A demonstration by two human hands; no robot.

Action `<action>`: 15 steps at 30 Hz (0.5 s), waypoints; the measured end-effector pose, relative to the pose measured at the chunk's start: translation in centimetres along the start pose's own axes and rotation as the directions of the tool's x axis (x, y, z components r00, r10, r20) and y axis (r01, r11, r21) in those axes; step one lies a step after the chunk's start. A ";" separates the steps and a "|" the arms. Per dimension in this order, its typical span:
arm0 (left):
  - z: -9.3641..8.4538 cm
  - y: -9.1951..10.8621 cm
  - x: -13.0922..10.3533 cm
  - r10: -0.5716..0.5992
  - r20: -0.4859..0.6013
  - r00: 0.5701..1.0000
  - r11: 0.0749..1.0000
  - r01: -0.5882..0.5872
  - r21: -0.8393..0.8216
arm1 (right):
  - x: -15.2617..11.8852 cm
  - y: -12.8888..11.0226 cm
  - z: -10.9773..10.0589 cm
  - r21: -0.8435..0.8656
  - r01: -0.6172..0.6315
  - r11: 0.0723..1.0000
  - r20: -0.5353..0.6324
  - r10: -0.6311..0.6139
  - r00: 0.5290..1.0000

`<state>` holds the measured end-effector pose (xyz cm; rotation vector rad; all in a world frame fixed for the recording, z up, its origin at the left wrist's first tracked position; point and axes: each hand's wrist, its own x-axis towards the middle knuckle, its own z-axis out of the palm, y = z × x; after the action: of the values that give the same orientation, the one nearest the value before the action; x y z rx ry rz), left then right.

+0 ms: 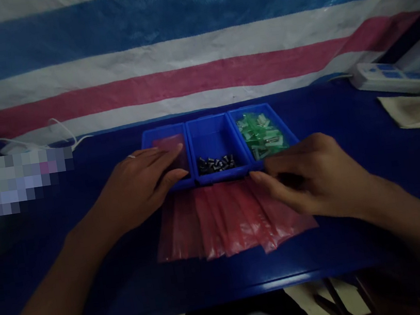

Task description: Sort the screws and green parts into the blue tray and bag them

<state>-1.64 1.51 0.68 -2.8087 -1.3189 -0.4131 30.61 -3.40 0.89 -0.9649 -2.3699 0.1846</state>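
Three blue bins stand side by side on the table. My left hand (146, 179) reaches over the left bin (145, 138), fingers stretched and thumb apart, its fingertips at the pink plastic bags (171, 142) inside; whether they touch is unclear. Dark metal screws (216, 164) lie at the near end of the middle bin (210, 131). The right bin (283, 125) holds small green plastic packets (263, 131). At that bin's near edge my right hand (310, 177) is curled, its thumb towards the fingers; anything in its grip is hidden. Beneath it, flat pink bags (230, 217) overlap in a row.
A striped plastic sheet (199, 81) hangs behind the blue table (134, 288). White cables (61, 129) and a blurred-out patch (17, 179) are at left. A white power strip (382, 76) and a beige piece of paper or cloth (418, 110) lie at right.
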 end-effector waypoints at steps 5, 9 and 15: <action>0.0 0.4 -0.1 -0.078 0.050 0.996 0.989 0.070 0.134 | -1.1 1.1 0.2 -0.276 -0.120 0.954 0.476 0.244 0.845; 0.4 0.8 0.2 -0.102 0.077 0.992 0.985 0.089 0.150 | -0.6 0.8 0.8 -0.318 -0.127 0.939 0.554 0.293 0.779; 0.0 3.2 0.0 0.039 -0.345 0.938 0.964 -0.126 -0.235 | 0.3 -0.2 -1.6 0.300 -0.318 0.899 0.385 0.191 0.903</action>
<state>0.72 -0.56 1.00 -2.7942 -1.1399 -1.0774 31.19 -3.47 2.44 -1.1335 -2.3792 0.9286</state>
